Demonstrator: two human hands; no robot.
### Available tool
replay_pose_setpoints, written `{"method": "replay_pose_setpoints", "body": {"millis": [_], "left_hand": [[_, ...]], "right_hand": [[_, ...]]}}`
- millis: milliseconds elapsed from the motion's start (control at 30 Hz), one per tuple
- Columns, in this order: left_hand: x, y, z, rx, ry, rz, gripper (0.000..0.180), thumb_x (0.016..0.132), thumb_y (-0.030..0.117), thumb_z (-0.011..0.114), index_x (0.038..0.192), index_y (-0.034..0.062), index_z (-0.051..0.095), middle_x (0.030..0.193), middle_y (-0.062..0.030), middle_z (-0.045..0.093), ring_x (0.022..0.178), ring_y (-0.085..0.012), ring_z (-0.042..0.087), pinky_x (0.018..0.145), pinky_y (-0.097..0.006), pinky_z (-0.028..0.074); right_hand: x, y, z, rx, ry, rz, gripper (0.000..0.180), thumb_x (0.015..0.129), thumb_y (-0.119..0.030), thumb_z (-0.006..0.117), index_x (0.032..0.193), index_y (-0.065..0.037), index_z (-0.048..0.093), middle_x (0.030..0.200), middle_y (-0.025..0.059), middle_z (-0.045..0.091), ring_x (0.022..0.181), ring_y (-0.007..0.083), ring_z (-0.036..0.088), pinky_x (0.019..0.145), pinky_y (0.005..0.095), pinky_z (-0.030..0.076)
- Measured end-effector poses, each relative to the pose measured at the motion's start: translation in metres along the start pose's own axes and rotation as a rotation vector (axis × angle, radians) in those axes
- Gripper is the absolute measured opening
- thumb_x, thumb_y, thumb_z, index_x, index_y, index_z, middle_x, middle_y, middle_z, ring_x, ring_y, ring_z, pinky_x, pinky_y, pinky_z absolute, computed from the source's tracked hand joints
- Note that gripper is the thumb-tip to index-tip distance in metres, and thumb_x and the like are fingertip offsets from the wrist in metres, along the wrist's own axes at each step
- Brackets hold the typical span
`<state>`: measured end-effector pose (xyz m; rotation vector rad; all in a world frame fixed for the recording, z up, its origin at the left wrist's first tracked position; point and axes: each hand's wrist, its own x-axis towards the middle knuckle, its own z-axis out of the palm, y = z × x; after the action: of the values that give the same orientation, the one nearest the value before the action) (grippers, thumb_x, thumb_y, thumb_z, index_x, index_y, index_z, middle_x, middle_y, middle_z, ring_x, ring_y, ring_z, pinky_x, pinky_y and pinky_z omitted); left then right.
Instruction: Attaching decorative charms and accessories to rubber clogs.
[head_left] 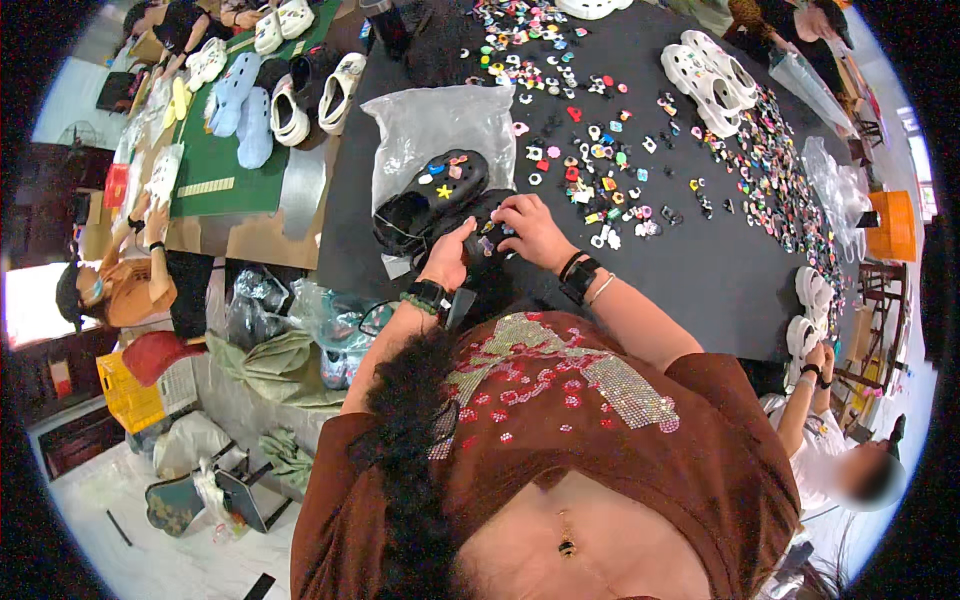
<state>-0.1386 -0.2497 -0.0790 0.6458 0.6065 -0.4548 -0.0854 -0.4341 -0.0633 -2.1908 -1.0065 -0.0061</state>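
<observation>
My left hand (449, 258) is closed on the near side of a black foam clog (488, 228), which is largely covered by my hands. My right hand (536, 232) has its fingers bent over the clog's upper, where small colored charms show; any charm between the fingertips is hidden. Just beyond lies a second black clog (462, 176), its top decorated with several charms, among them a yellow star. It rests on a clear plastic bag (440, 118) spread on the black table (660, 290).
Loose colorful shoe charms (600, 180) are scattered across the table's middle and right. White clogs (708, 82) stand at the back right. On the left, a green mat (228, 188) carries blue clogs (253, 125) and white ones. Co-workers handle shoes at both sides.
</observation>
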Motion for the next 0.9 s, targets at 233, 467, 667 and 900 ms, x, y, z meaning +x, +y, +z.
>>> {"method": "replay_pose_setpoints", "body": {"millis": [233, 467, 667, 900], "left_hand": [[-0.003, 0.0, 0.002, 0.022, 0.042, 0.025, 0.024, 0.091, 0.024, 0.052, 0.101, 0.0029, 0.059, 0.093, -0.0054, 0.063, 0.079, -0.0172, 0.062, 0.068, -0.032, 0.051], [-0.005, -0.005, -0.002, 0.08, 0.084, 0.073, 0.025, 0.09, 0.022, 0.054, 0.104, 0.0008, 0.058, 0.094, -0.0069, 0.063, 0.08, -0.0171, 0.063, 0.069, -0.031, 0.05], [-0.007, -0.008, -0.013, 0.551, -0.073, 0.337, 0.034, 0.09, 0.014, 0.052, 0.122, 0.0031, 0.049, 0.095, -0.0062, 0.063, 0.083, -0.0193, 0.063, 0.074, -0.03, 0.049], [-0.004, -0.006, -0.002, 0.521, 0.002, 0.343, 0.031, 0.092, 0.025, 0.052, 0.108, -0.0006, 0.058, 0.097, -0.0074, 0.064, 0.089, -0.0152, 0.062, 0.078, -0.031, 0.049]], "right_hand": [[0.001, -0.004, -0.003, -0.02, -0.016, 0.005, 0.049, 0.058, -0.018, 0.077, 0.102, -0.011, 0.056, 0.109, 0.0077, 0.05, 0.104, 0.0296, 0.045, 0.088, 0.0396, 0.04], [0.006, -0.014, -0.005, 0.028, 0.003, 0.032, 0.048, 0.058, -0.018, 0.077, 0.101, -0.011, 0.057, 0.106, 0.0075, 0.051, 0.104, 0.0293, 0.045, 0.089, 0.0399, 0.039], [0.021, -0.003, 0.006, 0.023, -0.092, -0.009, 0.043, 0.058, -0.022, 0.077, 0.096, -0.012, 0.058, 0.104, 0.0059, 0.051, 0.103, 0.0292, 0.044, 0.087, 0.0415, 0.037], [0.047, 0.026, 0.018, 0.15, -0.115, -0.057, 0.024, 0.053, -0.02, 0.078, 0.066, -0.012, 0.06, 0.069, 0.0057, 0.056, 0.073, 0.0274, 0.054, 0.067, 0.0388, 0.041]]}}
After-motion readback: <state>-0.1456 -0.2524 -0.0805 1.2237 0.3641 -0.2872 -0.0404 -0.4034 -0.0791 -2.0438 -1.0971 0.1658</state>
